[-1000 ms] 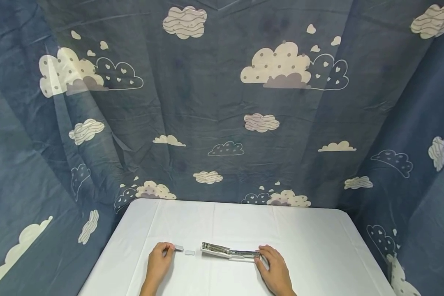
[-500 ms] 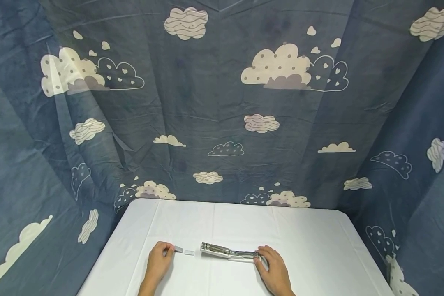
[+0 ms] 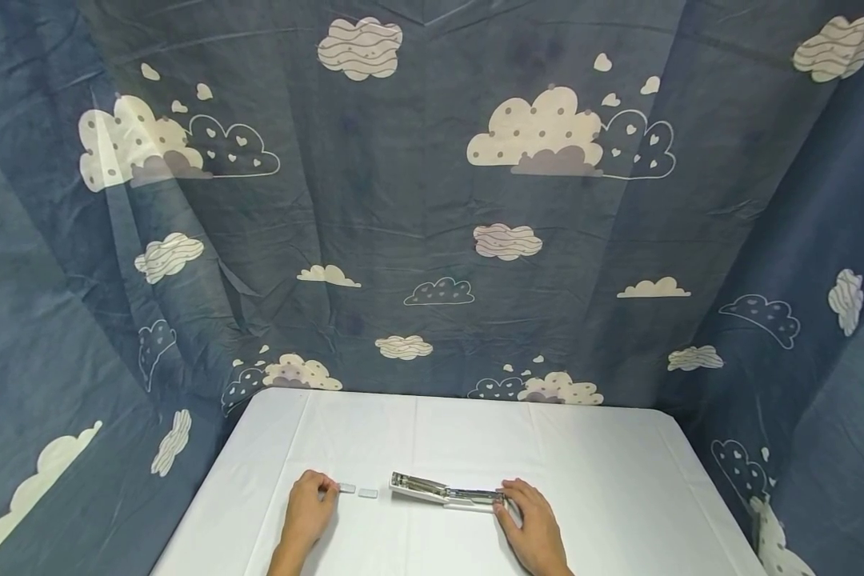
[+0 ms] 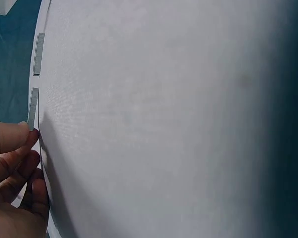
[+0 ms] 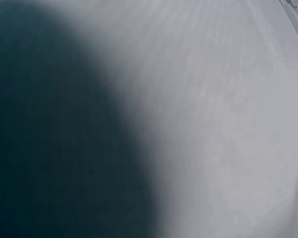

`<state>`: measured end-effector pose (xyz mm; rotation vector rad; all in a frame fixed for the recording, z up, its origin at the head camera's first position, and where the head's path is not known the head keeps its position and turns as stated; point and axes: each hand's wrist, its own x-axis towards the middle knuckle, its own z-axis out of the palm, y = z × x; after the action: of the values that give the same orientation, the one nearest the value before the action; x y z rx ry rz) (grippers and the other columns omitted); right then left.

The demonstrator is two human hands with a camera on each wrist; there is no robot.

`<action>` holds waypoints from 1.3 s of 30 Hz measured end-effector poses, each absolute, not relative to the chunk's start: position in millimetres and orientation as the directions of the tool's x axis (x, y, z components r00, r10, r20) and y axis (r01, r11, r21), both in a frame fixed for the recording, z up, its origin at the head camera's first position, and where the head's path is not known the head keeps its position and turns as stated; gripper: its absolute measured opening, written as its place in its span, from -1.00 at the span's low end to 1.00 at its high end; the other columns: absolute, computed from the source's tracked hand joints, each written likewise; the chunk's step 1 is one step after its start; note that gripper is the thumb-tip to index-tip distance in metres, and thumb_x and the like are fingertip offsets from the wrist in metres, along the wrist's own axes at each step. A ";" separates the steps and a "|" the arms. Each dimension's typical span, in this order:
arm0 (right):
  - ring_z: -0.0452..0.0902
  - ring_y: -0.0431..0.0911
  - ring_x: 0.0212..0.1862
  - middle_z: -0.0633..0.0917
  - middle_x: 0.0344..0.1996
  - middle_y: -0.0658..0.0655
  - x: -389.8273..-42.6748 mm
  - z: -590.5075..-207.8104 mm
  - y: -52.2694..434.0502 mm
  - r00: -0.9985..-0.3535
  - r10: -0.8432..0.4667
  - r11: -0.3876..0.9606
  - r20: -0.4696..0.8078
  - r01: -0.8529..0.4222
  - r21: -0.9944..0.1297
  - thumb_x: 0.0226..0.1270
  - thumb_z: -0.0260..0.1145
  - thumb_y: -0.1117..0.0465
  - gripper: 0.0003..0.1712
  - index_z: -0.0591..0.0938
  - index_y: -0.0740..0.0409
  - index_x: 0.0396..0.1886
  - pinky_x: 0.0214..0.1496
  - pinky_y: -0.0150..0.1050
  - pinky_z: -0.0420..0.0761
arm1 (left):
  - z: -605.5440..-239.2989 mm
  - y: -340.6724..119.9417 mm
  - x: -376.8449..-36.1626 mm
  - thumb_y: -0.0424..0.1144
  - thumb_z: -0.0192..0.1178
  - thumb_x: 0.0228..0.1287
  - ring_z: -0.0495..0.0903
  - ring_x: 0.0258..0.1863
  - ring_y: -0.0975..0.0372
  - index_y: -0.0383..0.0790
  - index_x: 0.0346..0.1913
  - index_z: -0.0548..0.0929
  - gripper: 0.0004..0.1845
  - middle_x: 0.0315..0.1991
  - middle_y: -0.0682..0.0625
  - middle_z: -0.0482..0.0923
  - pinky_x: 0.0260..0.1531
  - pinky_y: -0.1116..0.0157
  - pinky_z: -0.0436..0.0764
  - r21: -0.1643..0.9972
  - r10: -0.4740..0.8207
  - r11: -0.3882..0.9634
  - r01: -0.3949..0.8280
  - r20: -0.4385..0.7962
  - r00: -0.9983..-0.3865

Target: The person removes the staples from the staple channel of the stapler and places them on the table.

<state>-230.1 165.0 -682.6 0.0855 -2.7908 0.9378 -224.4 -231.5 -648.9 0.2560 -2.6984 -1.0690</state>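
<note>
My left hand point(image 3: 308, 508) pinches the near end of a short grey staple strip point(image 3: 347, 488) between thumb and forefinger, its other fingers curled beneath. In the left wrist view this strip point(image 4: 33, 106) shows beyond the thumb tip. A second staple strip point(image 3: 368, 494) lies just to its right, a small gap apart. Further right, a white stapler point(image 3: 421, 485) is spread open, its metal inside facing up. My right hand point(image 3: 534, 524) grips the stapler's right end, thumb on the near side and fingers over the far side, hiding that end.
Everything rests on a white-covered table point(image 3: 605, 456) with rounded far corners. A dark blue cloth point(image 3: 432, 184) with cloud prints hangs behind and at both sides. A blurred dark shape covers the left of the right wrist view, and my right hand does not appear there.
The staple strip in my left hand has shifted slightly and come down more level, nearly in line with the second strip. The right hand and the stapler have stayed in place.
</note>
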 end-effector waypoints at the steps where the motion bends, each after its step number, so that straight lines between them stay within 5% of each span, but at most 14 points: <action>1: 0.45 0.07 0.44 0.68 0.20 -0.04 -229.8 -682.8 165.4 -0.979 0.008 0.798 0.203 -0.116 -0.591 0.38 0.40 -0.08 -0.67 0.73 -0.06 0.03 0.57 0.14 0.29 | -648.9 -231.3 -224.9 -0.34 0.34 0.30 0.59 -0.09 0.03 -0.19 -0.39 0.69 -0.91 -0.21 -0.06 0.62 0.04 -0.07 0.58 0.690 -0.244 0.719 -0.080 0.143 -0.959; 39: 0.48 0.08 0.41 0.70 0.21 0.01 -228.1 -684.1 162.7 -0.984 -0.010 0.805 0.178 -0.113 -0.582 0.38 0.38 -0.12 -0.59 0.69 -0.06 0.10 0.57 0.15 0.29 | -655.2 -244.2 -211.2 -0.27 0.40 0.28 0.80 -0.18 0.04 -0.11 -0.39 0.76 -0.91 -0.32 0.00 0.80 -0.03 -0.04 0.71 0.703 -0.298 0.702 -0.111 0.148 -0.943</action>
<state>-228.1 162.7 -684.1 0.0969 -2.8246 0.9266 -211.2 -244.2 -655.2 0.3259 -2.6607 -1.0752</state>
